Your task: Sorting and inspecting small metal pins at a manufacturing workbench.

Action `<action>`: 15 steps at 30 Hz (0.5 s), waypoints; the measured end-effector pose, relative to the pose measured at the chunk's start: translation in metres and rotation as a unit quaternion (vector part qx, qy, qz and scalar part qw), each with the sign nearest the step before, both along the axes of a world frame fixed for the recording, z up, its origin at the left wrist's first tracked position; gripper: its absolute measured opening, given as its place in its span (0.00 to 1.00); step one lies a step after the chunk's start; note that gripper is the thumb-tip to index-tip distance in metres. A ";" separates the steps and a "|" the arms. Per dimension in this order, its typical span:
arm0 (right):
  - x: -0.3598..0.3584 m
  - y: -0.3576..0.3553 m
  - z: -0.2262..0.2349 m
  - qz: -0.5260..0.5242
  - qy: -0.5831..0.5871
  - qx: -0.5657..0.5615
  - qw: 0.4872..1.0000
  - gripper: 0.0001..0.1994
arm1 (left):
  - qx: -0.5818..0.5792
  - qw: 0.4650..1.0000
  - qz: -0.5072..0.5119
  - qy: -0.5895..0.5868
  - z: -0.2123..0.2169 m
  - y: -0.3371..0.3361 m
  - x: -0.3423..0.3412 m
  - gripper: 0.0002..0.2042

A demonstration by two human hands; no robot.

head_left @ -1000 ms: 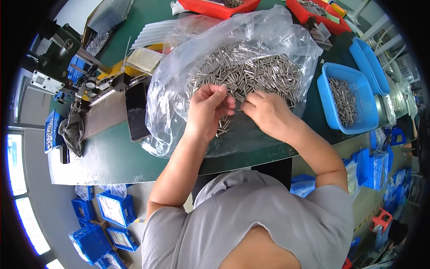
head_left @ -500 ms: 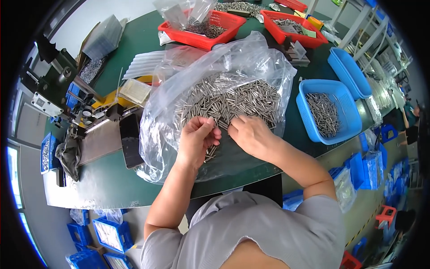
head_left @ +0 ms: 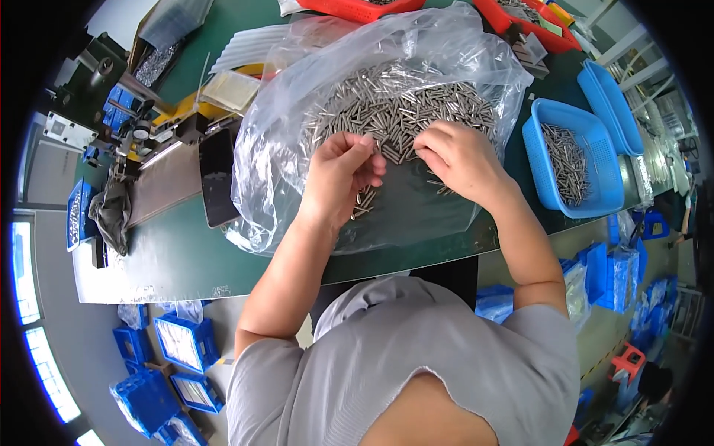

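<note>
The metal pins point(head_left: 398, 119) lie in a pile at the middle of the table point(head_left: 167, 264), on a clear plastic bag point(head_left: 271, 160). The left hand point(head_left: 343, 167) is curled, thumb against forefinger, at the pile's near edge; the right hand point(head_left: 460, 160) is bent, fingertips together, at the near right edge. Whether either grips a pin cannot be told. Bag film covers the pile's far part. A blue basket point(head_left: 536, 152) containing pins stands right; a dark flat slab point(head_left: 216, 178) lies left, beside the bag. Red baskets point(head_left: 355, 10) stand far.
</note>
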State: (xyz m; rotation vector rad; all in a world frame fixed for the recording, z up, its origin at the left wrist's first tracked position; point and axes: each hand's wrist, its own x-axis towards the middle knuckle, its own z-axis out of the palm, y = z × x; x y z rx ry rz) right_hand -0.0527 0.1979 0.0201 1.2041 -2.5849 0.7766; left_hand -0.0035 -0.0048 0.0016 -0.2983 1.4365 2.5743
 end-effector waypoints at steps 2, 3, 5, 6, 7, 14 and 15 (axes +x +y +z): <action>0.002 -0.002 -0.001 0.013 0.002 0.016 1.000 0.06 | 0.003 1.000 0.004 -0.003 -0.002 -0.001 0.000 0.05; 0.003 -0.003 -0.001 0.022 0.007 0.031 0.999 0.06 | 0.006 1.000 0.004 -0.003 -0.002 -0.002 0.001 0.05; 0.003 -0.006 -0.004 0.031 0.027 0.022 0.999 0.04 | 0.004 1.000 0.009 -0.006 -0.001 -0.001 0.002 0.05; 0.002 -0.007 -0.006 0.038 0.048 0.014 0.998 0.04 | 0.001 1.000 0.012 -0.007 -0.001 -0.001 0.002 0.05; 0.001 -0.009 -0.009 0.038 0.046 0.014 0.998 0.04 | 0.002 1.000 0.012 -0.009 -0.001 0.000 0.002 0.05; 0.010 -0.023 -0.020 0.073 0.171 0.101 0.977 0.06 | 0.002 1.000 0.012 -0.010 -0.001 0.000 0.001 0.05; 0.011 -0.023 -0.019 0.067 0.156 0.096 0.981 0.05 | 0.003 1.000 0.009 -0.010 -0.001 -0.001 0.001 0.05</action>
